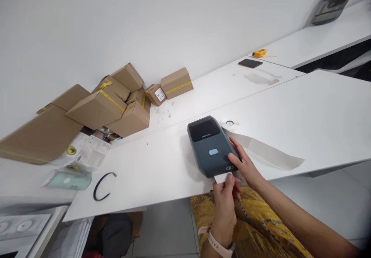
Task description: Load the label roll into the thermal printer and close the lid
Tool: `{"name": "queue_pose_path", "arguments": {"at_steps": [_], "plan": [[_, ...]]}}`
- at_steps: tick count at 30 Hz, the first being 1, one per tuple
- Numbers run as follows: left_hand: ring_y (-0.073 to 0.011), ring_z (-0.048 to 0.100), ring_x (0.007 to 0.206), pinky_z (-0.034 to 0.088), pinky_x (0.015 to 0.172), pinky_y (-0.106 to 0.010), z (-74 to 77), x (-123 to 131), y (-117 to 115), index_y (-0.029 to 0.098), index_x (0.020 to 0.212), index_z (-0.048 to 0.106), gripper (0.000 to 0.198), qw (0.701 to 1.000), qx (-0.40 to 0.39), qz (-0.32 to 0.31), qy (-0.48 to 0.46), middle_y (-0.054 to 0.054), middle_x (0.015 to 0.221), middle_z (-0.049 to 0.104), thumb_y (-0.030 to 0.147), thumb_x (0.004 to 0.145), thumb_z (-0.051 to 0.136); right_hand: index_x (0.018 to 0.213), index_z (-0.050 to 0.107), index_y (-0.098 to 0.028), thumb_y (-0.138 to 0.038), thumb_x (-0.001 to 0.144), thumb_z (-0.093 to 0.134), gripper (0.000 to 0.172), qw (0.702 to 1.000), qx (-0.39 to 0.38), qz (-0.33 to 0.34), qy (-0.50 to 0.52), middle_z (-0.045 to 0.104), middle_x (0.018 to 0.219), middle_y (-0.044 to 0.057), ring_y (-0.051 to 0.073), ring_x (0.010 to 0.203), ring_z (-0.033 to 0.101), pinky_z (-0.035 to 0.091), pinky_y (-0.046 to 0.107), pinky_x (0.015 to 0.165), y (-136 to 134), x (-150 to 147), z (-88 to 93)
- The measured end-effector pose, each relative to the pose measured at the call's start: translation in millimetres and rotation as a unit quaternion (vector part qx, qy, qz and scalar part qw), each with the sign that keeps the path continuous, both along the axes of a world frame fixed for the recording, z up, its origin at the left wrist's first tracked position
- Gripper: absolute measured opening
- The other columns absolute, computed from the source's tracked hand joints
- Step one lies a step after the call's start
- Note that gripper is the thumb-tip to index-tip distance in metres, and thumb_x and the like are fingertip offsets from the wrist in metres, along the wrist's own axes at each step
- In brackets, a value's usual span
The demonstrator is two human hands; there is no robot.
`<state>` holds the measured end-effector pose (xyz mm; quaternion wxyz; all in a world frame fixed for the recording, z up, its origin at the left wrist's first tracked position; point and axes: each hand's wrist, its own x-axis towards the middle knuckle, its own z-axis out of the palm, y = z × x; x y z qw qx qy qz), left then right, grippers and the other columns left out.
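Note:
A dark grey label printer (204, 150) sits near the front edge of the white table (162, 165). From its front end sticks out a white paper label (222, 178). My left hand (226, 196), with a pale watch strap at the wrist, pinches that label between thumb and fingers. Along the printer's right side lies my right hand (245, 164), its fingers spread and touching the casing. Behind the printer is a label roll (230, 123), and a long paper strip (269, 150) stretches to the right beside it.
Cardboard boxes (98, 107) are piled at the back left. A black headband (100, 184) and a mint green cylinder (68, 180) lie at the left. Toward the back right are a dark phone-like slab (250, 63) and a yellow tape measure (259, 53).

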<state>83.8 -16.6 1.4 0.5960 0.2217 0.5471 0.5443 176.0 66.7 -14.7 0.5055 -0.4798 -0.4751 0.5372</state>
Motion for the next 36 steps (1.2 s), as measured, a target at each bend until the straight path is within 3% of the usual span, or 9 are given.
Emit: {"name": "queue_pose_path", "arguments": {"at_steps": [10,12,15,18,22,27,30,33,36], "plan": [[-0.0093,0.043,0.046,0.034,0.049,-0.024,-9.6,4,-1,0.015,0.065,0.072,0.055,1.000,0.004,-0.001,0.008,0.002,0.049,0.052,0.069,0.073,0.072,0.150,0.039,-0.030,-0.056,0.093,0.055,0.065,0.991,0.086,-0.038,-0.092,0.043,0.158,0.012,0.033,0.144,0.042,0.039,0.055,0.113,-5,0,4.0],[-0.0092,0.045,0.048,0.035,0.051,-0.023,-13.2,1,-4,0.016,0.065,0.071,0.051,1.000,0.016,-0.021,0.013,0.001,0.052,0.055,0.065,0.078,0.071,0.141,0.050,-0.032,-0.043,0.097,0.054,0.045,0.960,0.210,-0.059,-0.173,0.041,0.159,0.009,0.032,0.147,0.037,0.034,0.057,0.115,-7,4,14.9],[-0.0090,0.047,0.051,0.036,0.053,-0.022,-23.2,-8,-14,0.015,0.066,0.071,0.045,0.998,0.029,-0.042,0.025,0.000,0.057,0.059,0.058,0.080,0.071,0.121,0.066,-0.031,-0.028,0.099,0.051,0.027,0.872,0.389,-0.045,-0.294,0.045,0.156,0.006,0.034,0.149,0.030,0.027,0.058,0.116,-6,8,30.0],[-0.0091,0.047,0.051,0.036,0.052,-0.022,-35.0,-21,-25,0.014,0.071,0.072,0.044,0.998,0.025,-0.043,0.038,-0.001,0.060,0.061,0.057,0.078,0.072,0.124,0.066,-0.030,-0.026,0.100,0.047,0.030,0.819,0.439,-0.007,-0.369,0.048,0.155,0.008,0.034,0.148,0.032,0.028,0.058,0.114,-2,8,35.2],[-0.0105,0.050,0.053,0.039,0.053,-0.023,-41.9,-44,-32,0.014,0.078,0.073,0.046,0.996,0.029,0.001,0.088,-0.002,0.063,0.062,0.059,0.081,0.069,0.123,0.066,-0.029,-0.026,0.100,0.051,0.028,0.792,0.452,-0.026,-0.409,0.058,0.146,0.008,0.032,0.146,0.037,0.025,0.057,0.116,0,2,31.9],[-0.0133,0.059,0.063,0.049,0.061,-0.024,-30.9,-56,-29,0.016,0.093,0.069,0.045,0.976,0.060,0.117,0.174,-0.003,0.076,0.066,0.060,0.088,0.061,0.117,0.068,-0.030,-0.028,0.098,0.054,0.023,0.793,0.449,-0.039,-0.409,0.065,0.138,0.005,0.030,0.141,0.043,0.024,0.056,0.117,1,-1,28.3],[-0.0223,0.067,0.106,0.055,0.085,-0.029,-19.5,-49,-21,0.020,0.127,0.058,0.054,0.956,0.098,0.179,0.212,-0.014,0.123,0.066,0.056,0.087,0.065,0.121,0.067,-0.034,-0.032,0.098,0.053,0.027,0.809,0.423,-0.022,-0.407,0.061,0.143,0.006,0.031,0.142,0.043,0.027,0.057,0.115,0,1,24.9],[-0.0304,0.045,0.142,0.048,0.106,-0.034,-12.5,-38,-9,0.023,0.152,0.034,0.087,0.956,0.125,0.159,0.210,-0.019,0.161,0.035,0.053,0.081,0.073,0.125,0.067,-0.035,-0.035,0.097,0.053,0.031,0.839,0.393,-0.010,-0.377,0.056,0.146,0.007,0.035,0.144,0.040,0.030,0.060,0.113,-1,2,21.4],[-0.0319,0.044,0.144,0.047,0.110,-0.036,-13.9,-30,5,0.021,0.160,0.016,0.112,0.972,0.130,0.112,0.157,-0.022,0.164,0.028,0.055,0.075,0.079,0.134,0.060,-0.036,-0.036,0.096,0.056,0.039,0.863,0.382,0.009,-0.331,0.047,0.154,0.008,0.037,0.147,0.035,0.035,0.061,0.112,-6,4,20.0]]}}
